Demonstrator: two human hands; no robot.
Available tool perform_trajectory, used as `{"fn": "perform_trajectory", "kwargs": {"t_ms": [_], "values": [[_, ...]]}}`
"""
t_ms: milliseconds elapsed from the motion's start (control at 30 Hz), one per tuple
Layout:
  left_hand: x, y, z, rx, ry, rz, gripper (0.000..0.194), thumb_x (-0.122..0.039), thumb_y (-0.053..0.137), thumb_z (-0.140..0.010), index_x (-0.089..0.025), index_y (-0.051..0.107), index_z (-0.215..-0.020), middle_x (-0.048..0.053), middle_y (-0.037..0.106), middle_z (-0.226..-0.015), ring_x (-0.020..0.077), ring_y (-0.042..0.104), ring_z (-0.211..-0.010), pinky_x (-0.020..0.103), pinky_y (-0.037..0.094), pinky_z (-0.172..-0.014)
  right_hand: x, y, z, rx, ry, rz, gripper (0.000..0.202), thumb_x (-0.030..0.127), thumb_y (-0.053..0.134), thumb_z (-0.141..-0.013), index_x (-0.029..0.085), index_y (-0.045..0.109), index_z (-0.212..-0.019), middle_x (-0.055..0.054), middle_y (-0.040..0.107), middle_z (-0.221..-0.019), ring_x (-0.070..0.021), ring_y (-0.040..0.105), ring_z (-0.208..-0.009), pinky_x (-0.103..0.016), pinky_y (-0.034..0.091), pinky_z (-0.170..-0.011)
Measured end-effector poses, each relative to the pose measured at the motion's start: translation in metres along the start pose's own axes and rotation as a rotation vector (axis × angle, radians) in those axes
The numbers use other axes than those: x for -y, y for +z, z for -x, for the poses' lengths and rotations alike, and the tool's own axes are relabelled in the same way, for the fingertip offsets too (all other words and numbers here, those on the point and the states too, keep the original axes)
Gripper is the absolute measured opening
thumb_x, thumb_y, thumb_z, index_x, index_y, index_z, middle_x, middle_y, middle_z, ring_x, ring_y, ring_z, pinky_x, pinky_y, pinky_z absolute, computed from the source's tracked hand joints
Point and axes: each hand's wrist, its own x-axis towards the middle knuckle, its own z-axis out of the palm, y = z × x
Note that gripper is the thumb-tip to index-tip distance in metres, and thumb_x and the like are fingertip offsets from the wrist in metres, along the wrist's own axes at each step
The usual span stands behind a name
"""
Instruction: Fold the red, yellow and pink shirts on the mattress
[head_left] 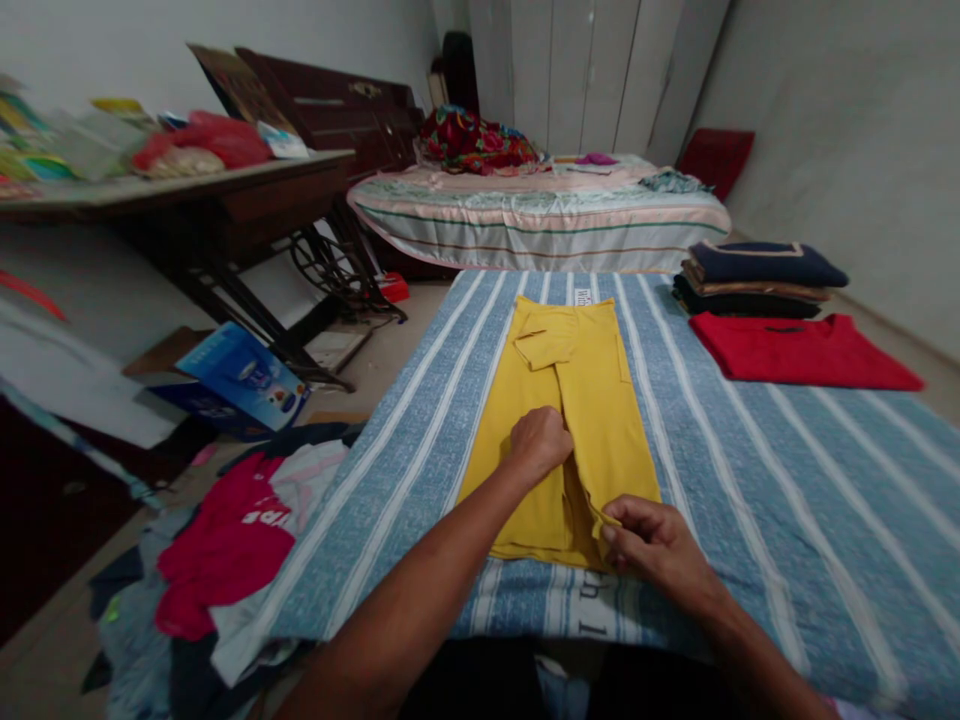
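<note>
A yellow garment (604, 400) lies spread on the blue and white striped cloth (405, 400), its wide end toward me and a sleeve-like flap folded over its upper part. My left hand (541, 440) is closed on the garment's inner edge near the middle. Lower and to the right, my right hand (651, 540) pinches the near corner of the garment's right part, lifting it slightly. A gap shows between the two parts, below my left hand. The fingertips of my left hand are partly hidden by its back.
A folded red garment (802, 350) and a stack of folded clothes (761, 265) lie at the right. Loose clothes (232, 550) are heaped on the floor at left. Beyond are a bed (540, 215) and a sewing-machine table (300, 165).
</note>
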Motion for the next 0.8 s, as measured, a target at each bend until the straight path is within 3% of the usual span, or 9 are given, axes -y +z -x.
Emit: {"fn": "perform_trajectory", "kwargs": {"t_ms": [233, 400, 533, 667, 800], "values": [[0.012, 0.006, -0.004, -0.017, 0.112, 0.004, 0.026, -0.018, 0.050, -0.074, -0.014, 0.073, -0.086, 0.013, 0.072, -0.083, 0.0206, 0.067, -0.079, 0.025, 0.046, -0.066, 0.000, 0.001, -0.001, -0.007, -0.017, 0.040, 0.035, 0.049, 0.064, -0.075, 0.016, 0.057, -0.068, 0.004, 0.047, -0.053, -0.0080, 0.039, -0.048, -0.021, 0.030, -0.047], [0.008, 0.009, -0.003, -0.106, 0.103, -0.074, 0.029, -0.022, 0.050, -0.076, -0.011, 0.071, -0.092, 0.020, 0.071, -0.091, 0.0284, 0.067, -0.088, 0.032, 0.049, -0.071, 0.003, 0.004, -0.001, -0.013, -0.025, 0.091, 0.035, 0.049, 0.064, -0.074, 0.017, 0.055, -0.065, 0.004, 0.046, -0.051, -0.0085, 0.039, -0.048, -0.022, 0.030, -0.047], [0.001, 0.007, -0.007, -0.100, 0.069, -0.075, 0.029, -0.018, 0.051, -0.074, -0.012, 0.072, -0.093, 0.021, 0.070, -0.093, 0.0293, 0.067, -0.091, 0.032, 0.049, -0.072, 0.002, 0.004, -0.001, -0.011, -0.033, 0.098, 0.034, 0.049, 0.063, -0.074, 0.017, 0.055, -0.065, 0.004, 0.044, -0.052, -0.0082, 0.036, -0.049, -0.021, 0.029, -0.047], [0.007, 0.009, -0.012, -0.053, 0.100, 0.029, 0.020, -0.017, 0.057, -0.070, -0.014, 0.072, -0.082, 0.015, 0.071, -0.082, 0.0247, 0.067, -0.083, 0.027, 0.048, -0.067, 0.001, 0.004, -0.002, 0.010, -0.054, 0.126, 0.028, 0.043, 0.060, -0.077, 0.017, 0.056, -0.067, 0.004, 0.043, -0.054, -0.0085, 0.037, -0.050, -0.022, 0.028, -0.048], [0.015, 0.015, -0.016, 0.065, 0.036, 0.402, 0.021, -0.026, 0.053, -0.078, -0.011, 0.067, -0.073, 0.009, 0.066, -0.062, 0.0156, 0.063, -0.055, 0.022, 0.045, -0.052, 0.007, 0.008, -0.003, 0.013, -0.095, 0.217, 0.021, 0.034, 0.057, -0.077, 0.017, 0.052, -0.064, 0.005, 0.040, -0.054, -0.0084, 0.034, -0.050, -0.022, 0.027, -0.048]]}}
